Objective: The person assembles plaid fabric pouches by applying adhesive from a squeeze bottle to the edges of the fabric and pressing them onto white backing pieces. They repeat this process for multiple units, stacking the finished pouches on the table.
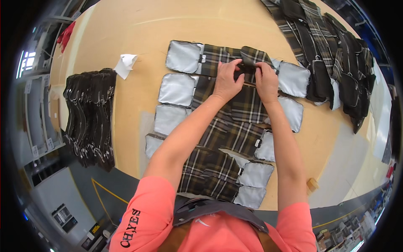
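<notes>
The left hand (228, 79) and the right hand (266, 82) were placed close beside each other, at the far end of a row of dark plaid pieces. The farthest plaid piece (216, 54) was touched by both hands, and it was lying on the pale tan table (138, 25), in front of the person. Near the fingertips, a flap (255, 55) of this dark cloth was turned up. The fingers of both hands were bent and were brought to the lower edge of the flap; whether the cloth was firmly pinched by either hand could not be told, because the contact was partly hidden. The thumb of the left hand was kept apart from its forefinger.

Toward the person, more plaid pieces (233, 136) were laid in overlapping rows, partly covered by the forearms. Silver padded squares were seen at both sides of the rows, on the left (183, 56) and on the right (294, 80).

At the left of the table, a stack of dark pieces with zippers (90, 117) was placed, and near its upper corner a crumpled white scrap (125, 66) was left. At the upper right, a heap of plaid and black pieces (327, 50) was spread. A small wooden block (312, 185) was located near the table edge, beside the right forearm.
</notes>
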Available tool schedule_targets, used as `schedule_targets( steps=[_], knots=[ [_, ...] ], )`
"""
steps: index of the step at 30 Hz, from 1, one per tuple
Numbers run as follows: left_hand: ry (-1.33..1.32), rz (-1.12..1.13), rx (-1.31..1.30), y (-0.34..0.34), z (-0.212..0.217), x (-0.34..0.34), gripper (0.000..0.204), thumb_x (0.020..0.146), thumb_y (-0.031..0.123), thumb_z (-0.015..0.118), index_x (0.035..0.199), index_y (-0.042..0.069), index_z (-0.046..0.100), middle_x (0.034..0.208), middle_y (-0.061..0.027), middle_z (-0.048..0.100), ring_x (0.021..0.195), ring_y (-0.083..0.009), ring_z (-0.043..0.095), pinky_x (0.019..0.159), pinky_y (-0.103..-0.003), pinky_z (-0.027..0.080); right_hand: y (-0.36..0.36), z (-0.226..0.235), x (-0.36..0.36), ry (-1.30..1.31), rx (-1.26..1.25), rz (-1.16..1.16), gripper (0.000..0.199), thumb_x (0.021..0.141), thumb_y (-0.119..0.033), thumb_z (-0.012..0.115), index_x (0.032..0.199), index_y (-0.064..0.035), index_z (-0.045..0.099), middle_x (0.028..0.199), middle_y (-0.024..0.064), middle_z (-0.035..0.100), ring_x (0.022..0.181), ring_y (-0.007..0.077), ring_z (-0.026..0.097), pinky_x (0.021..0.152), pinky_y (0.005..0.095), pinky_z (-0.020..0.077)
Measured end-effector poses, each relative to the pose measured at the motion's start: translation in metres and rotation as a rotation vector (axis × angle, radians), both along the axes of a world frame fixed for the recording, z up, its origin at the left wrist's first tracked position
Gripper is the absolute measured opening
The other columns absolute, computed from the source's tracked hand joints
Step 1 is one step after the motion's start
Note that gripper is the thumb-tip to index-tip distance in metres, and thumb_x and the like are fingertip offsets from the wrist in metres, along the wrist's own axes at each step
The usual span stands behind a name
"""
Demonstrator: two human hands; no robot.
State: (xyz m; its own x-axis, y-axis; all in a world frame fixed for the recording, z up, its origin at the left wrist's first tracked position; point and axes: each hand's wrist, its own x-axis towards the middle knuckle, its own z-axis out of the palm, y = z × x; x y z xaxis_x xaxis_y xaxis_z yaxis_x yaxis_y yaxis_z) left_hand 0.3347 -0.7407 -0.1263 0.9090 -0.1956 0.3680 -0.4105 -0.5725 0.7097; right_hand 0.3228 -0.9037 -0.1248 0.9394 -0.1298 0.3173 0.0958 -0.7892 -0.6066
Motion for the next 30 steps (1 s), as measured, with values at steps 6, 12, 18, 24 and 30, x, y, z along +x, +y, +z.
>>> schedule_targets(
  steps=[6,12,18,24,30],
  knots=[
    [0.037,-0.107,-0.049,-0.011,0.009,0.001,0.050,0.086,0.033,0.063,0.131,0.015,0.050,0.125,-0.0149,0.046,0.120,-0.0363,0.040,0.105,-0.057,0.025,0.000,0.011,-0.014,0.054,0.234,0.190,0.015,0.089,-0.008,0.057,0.103,-0.0040,0.060,0.100,0.0172,0.064,0.092,0.0377,0.061,0.077,0.0409,0.0497],
    [0.081,-0.113,0.359,-0.012,-0.009,-0.006,0.041,0.090,0.049,0.056,0.122,0.023,0.061,0.139,-0.0130,0.039,0.135,-0.0346,0.026,0.108,-0.067,0.011,-0.071,0.074,-0.115,0.093,0.210,0.003,0.028,0.089,-0.006,0.060,0.117,-0.0018,0.060,0.115,0.0119,0.063,0.113,0.0259,0.058,0.097,0.0339,0.0434],
    [-0.068,-0.097,0.437,-0.024,0.005,-0.012,0.044,0.091,0.044,0.057,0.130,0.024,0.054,0.142,-0.0114,0.034,0.135,-0.0362,0.025,0.104,-0.071,0.014,-0.195,0.109,-0.342,0.372,-0.058,-0.755,0.059,0.087,-0.019,0.066,0.138,-0.0072,0.040,0.133,0.0142,0.047,0.124,0.0286,0.046,0.103,0.0390,0.0378],
    [-0.054,-0.166,0.473,-0.045,0.001,-0.008,0.049,0.091,0.049,0.055,0.135,0.029,0.048,0.144,-0.0107,0.032,0.137,-0.0359,0.022,0.103,-0.074,0.011,-0.203,0.073,-0.435,0.561,0.460,-1.000,0.078,0.082,-0.028,0.072,0.143,-0.0047,0.030,0.136,0.0134,0.046,0.126,0.0277,0.043,0.105,0.0386,0.0337],
    [0.016,-0.226,0.490,-0.042,-0.003,-0.007,0.046,0.091,0.052,0.052,0.135,0.038,0.048,0.145,-0.0105,0.032,0.139,-0.0358,0.019,0.104,-0.074,0.010,-0.216,0.068,-0.421,0.425,0.960,-0.951,0.058,0.088,-0.032,0.066,0.135,-0.0074,0.042,0.132,0.0124,0.049,0.122,0.0231,0.047,0.098,0.0375,0.0402]
  ],
)
